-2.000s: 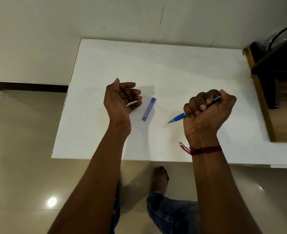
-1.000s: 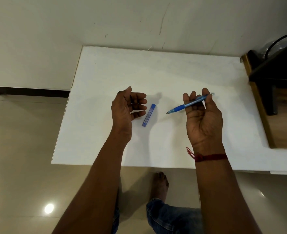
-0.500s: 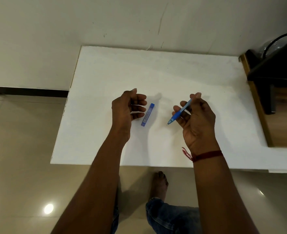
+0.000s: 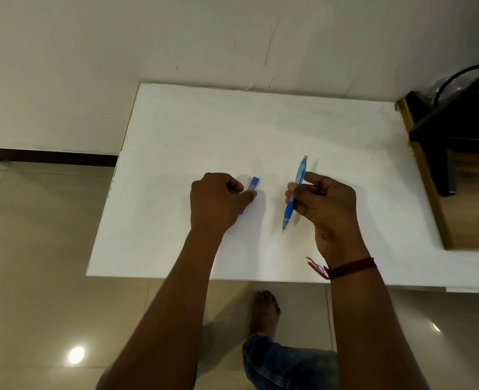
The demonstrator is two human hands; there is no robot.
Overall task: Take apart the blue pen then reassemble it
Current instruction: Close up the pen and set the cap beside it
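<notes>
The blue pen (image 4: 295, 192) is held nearly upright above the white table (image 4: 260, 130), tip pointing down toward me, clicker end away. My right hand (image 4: 325, 204) grips it around the middle with fingertips and thumb. A small flat blue case (image 4: 251, 187) lies on the table to the left of the pen. My left hand (image 4: 218, 202) is curled over the case's near end, hiding its lower part; whether the fingers touch it I cannot tell.
A wall runs along the table's far edge. A wooden stand (image 4: 435, 198) with a black object (image 4: 458, 128) borders the table on the right. Tiled floor (image 4: 35, 249) lies left and below, with my foot (image 4: 265, 311) and jeans under the near edge.
My right hand has turned the pen from slanting leftward to almost vertical. My left hand has rolled palm-down and slid right, over the blue case.
</notes>
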